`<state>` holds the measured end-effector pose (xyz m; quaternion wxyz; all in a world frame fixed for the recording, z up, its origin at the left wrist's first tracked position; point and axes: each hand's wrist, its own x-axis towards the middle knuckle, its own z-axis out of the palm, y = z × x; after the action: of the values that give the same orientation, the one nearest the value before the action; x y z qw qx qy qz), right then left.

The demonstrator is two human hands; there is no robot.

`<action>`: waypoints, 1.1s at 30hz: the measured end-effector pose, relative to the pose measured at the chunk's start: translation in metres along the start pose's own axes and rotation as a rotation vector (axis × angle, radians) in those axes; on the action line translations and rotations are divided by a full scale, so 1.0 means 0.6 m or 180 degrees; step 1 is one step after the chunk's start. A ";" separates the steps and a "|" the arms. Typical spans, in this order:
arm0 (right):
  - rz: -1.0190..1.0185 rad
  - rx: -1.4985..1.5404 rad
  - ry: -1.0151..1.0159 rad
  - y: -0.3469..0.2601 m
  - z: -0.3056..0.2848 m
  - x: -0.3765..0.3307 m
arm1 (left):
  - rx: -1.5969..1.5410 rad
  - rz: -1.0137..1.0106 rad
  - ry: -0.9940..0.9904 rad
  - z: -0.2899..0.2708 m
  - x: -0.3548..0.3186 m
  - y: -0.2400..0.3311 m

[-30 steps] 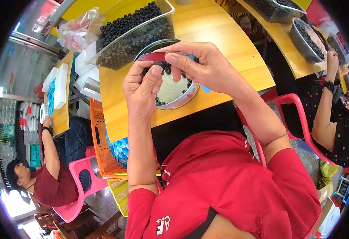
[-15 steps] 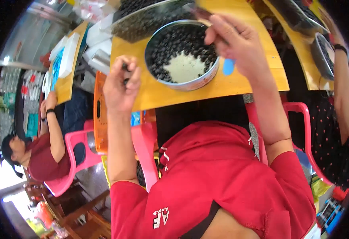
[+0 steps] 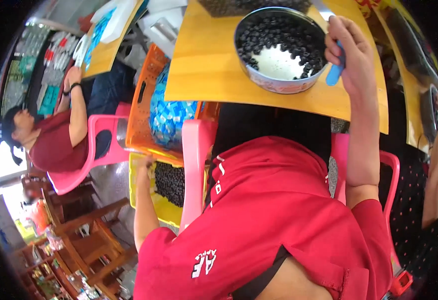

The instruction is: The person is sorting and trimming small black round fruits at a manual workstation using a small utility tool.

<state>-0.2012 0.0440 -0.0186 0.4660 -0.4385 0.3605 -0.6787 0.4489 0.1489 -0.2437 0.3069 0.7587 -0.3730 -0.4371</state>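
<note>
My right hand (image 3: 353, 50) is closed around the blue handle of a knife (image 3: 335, 70), its blade pointing up and away. Just left of that hand, a round metal tin (image 3: 285, 86) stands on the table. Small black pieces (image 3: 271, 34) are heaped along its far side and edges, with its pale bottom bare in the middle. Down on my left, my left hand (image 3: 144, 161) is over the rim of a yellow crate (image 3: 165, 216), smeared by motion, its fingers unclear. More small black pieces (image 3: 169, 184) lie inside this crate.
An orange crate (image 3: 140, 102) of blue-and-white packets (image 3: 171, 117) stands beside the wooden table (image 3: 204, 60). A clear-sided container (image 3: 251, 6) of black pieces is at the back. One person (image 3: 54, 135) sits at left; another person's arm (image 3: 435, 170) shows at right.
My left hand has dropped from beside the tin, where it pinched something small and dark, to the yellow crate. My right hand keeps the knife. The view has shifted left and down.
</note>
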 end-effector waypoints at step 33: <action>0.0148 -0.0785 -0.0010 -0.037 0.018 -0.027 | 0.3335 0.5048 -0.1735 0.581 -0.131 0.715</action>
<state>-0.1954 0.0656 0.0008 0.4247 -0.4851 0.4506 -0.6175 -0.0164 -0.0628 -0.0196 0.0398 0.2025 -0.9775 -0.0444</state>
